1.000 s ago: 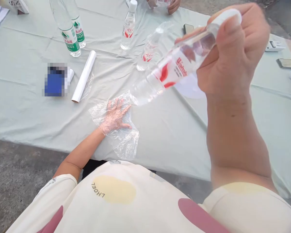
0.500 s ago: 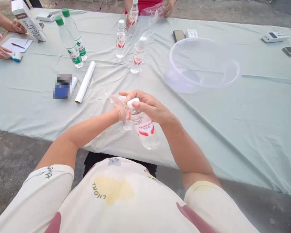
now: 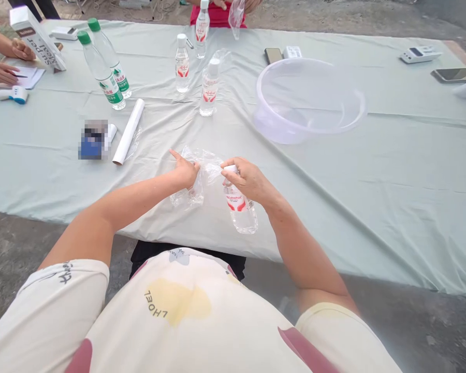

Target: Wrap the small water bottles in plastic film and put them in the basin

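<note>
My right hand [image 3: 245, 178] grips a small water bottle [image 3: 241, 207] near its white cap. The bottle has a red-and-white label and tilts slightly at the table's near edge. To its left, my left hand [image 3: 185, 172] is closed on crumpled clear plastic film [image 3: 194, 194], with one finger stretched out. Part of that film reaches across toward the bottle's cap. Ahead of my hands stands another water bottle [image 3: 208, 93] of the same kind, with loose film behind it.
Left are a white film roll [image 3: 129, 132], a blurred-out item [image 3: 93, 140] and two green-capped bottles [image 3: 111, 93]. A clear basin [image 3: 279, 132] stands right. Two more bottles, phones and small devices lie farther back. Co-workers' hands show at the far and left edges.
My hands have moved apart: the left slightly left with the film, the right rightward with the bottle. Across the table, a co-worker's hand has let go of a bottle.
</note>
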`<act>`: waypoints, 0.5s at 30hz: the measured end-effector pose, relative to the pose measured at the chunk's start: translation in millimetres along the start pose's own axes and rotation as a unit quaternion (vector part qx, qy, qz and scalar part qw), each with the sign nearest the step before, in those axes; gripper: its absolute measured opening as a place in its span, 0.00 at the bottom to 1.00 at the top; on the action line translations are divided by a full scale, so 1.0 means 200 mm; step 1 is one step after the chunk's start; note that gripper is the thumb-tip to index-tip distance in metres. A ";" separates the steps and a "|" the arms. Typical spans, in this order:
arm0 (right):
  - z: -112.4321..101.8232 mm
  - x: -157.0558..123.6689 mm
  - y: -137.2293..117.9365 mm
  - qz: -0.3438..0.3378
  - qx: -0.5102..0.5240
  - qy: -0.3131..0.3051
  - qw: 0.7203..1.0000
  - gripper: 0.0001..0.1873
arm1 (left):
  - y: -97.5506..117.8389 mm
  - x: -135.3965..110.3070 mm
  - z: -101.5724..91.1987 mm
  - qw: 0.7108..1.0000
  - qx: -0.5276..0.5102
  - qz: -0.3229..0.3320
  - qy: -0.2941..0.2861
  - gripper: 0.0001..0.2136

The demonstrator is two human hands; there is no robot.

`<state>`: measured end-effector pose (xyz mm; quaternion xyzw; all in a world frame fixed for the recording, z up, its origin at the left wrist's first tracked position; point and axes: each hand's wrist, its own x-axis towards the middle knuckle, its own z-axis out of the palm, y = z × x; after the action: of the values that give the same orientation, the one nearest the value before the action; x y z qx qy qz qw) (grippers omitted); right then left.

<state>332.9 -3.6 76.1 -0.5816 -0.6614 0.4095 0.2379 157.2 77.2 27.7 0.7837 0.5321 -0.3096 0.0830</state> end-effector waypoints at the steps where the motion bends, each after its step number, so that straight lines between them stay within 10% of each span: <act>1: -0.04 -0.02 0.05 0.039 0.002 0.009 0.999 0.14 | -0.02 -0.02 0.01 1.000 0.025 -0.004 -0.006 0.59; 10: -0.24 -0.11 0.52 0.224 0.055 0.011 0.973 0.10 | -0.10 -0.08 0.11 0.997 0.001 0.049 0.063 0.53; 15: -0.45 -0.12 0.44 0.172 0.126 0.155 0.964 0.06 | -0.09 -0.08 0.12 0.996 -0.016 0.053 0.067 0.53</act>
<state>458.7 -4.6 57.8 -0.7086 -0.4490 0.4290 0.3351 128.5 60.4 21.3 0.8286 0.4989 -0.2424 0.0761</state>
